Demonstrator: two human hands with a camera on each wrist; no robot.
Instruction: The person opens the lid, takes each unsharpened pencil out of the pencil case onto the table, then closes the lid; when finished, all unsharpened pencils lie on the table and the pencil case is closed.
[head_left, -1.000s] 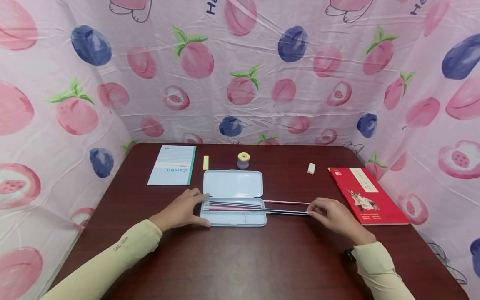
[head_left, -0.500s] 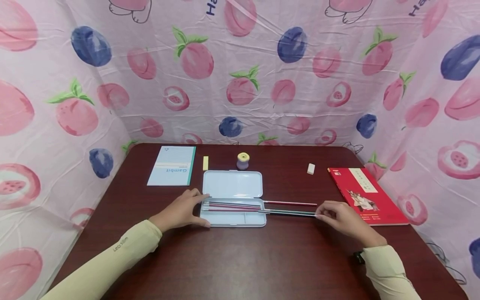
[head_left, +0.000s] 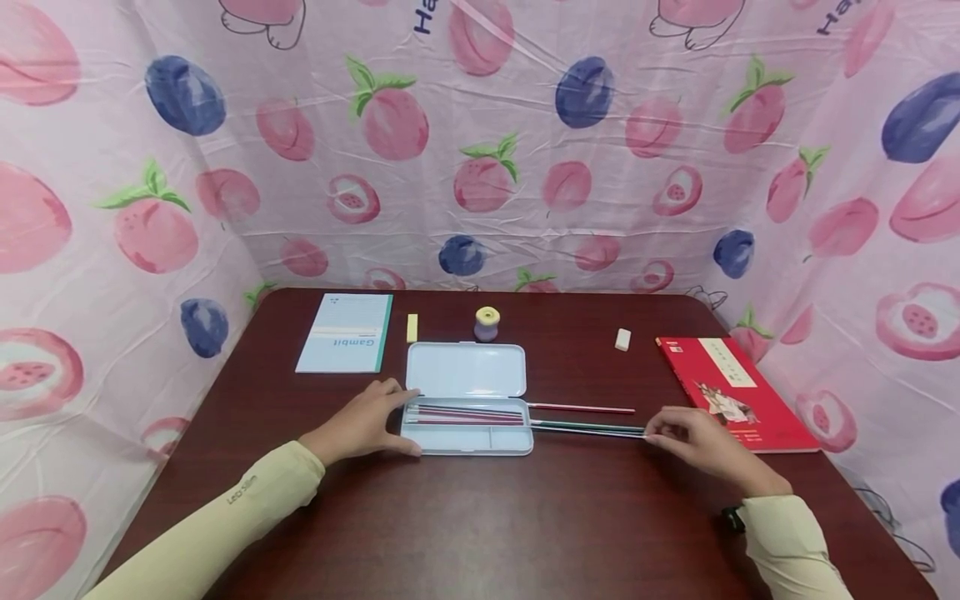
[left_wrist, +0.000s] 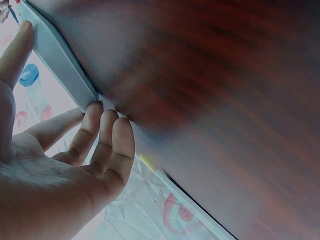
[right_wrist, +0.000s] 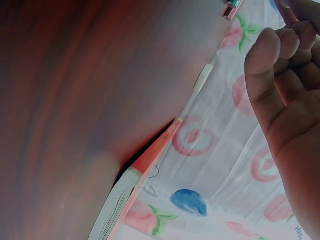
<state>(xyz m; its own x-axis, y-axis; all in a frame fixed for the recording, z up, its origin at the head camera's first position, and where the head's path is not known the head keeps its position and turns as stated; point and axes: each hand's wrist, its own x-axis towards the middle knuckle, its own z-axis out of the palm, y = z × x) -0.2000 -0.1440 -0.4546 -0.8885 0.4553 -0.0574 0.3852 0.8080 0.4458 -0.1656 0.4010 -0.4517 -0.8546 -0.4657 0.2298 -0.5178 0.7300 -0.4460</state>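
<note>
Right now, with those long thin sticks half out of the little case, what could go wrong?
The right hand pinches only the far end of the sticks, so they might sag or slip free. The pencil case is steadied only by the left hand at its end; a tug could drag it. The loose red stick beside them could get knocked and roll.

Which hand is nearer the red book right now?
Right. The right hand pinches the pencils' ends just left of the red book, close to its near edge. The left hand rests on the pencil case, far across the table.
</note>
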